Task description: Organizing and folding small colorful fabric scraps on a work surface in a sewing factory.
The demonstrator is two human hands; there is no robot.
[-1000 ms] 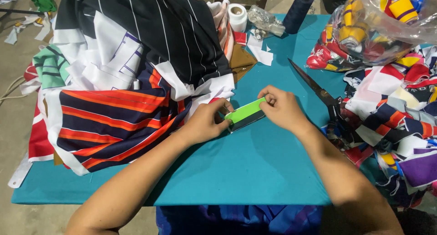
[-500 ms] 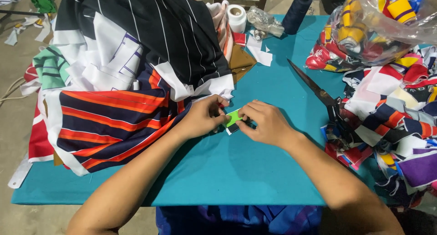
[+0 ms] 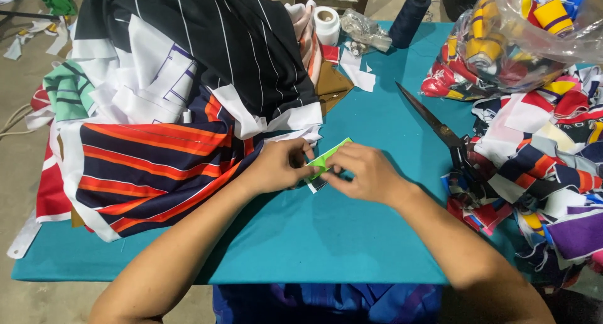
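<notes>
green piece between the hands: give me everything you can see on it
The green piece is a small, bright lime strip, thin and flexible, probably fabric. It lies slanted just above the teal table, upper end toward the right. The left hand pinches its lower left end; the right hand covers its lower right part, so only the upper edge and one corner show. A dark-and-white scrap peeks out beneath it. Whether it is folded cannot be told.

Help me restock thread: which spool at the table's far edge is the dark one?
The tall navy spool, right of the short white roll, which is pale.
</notes>
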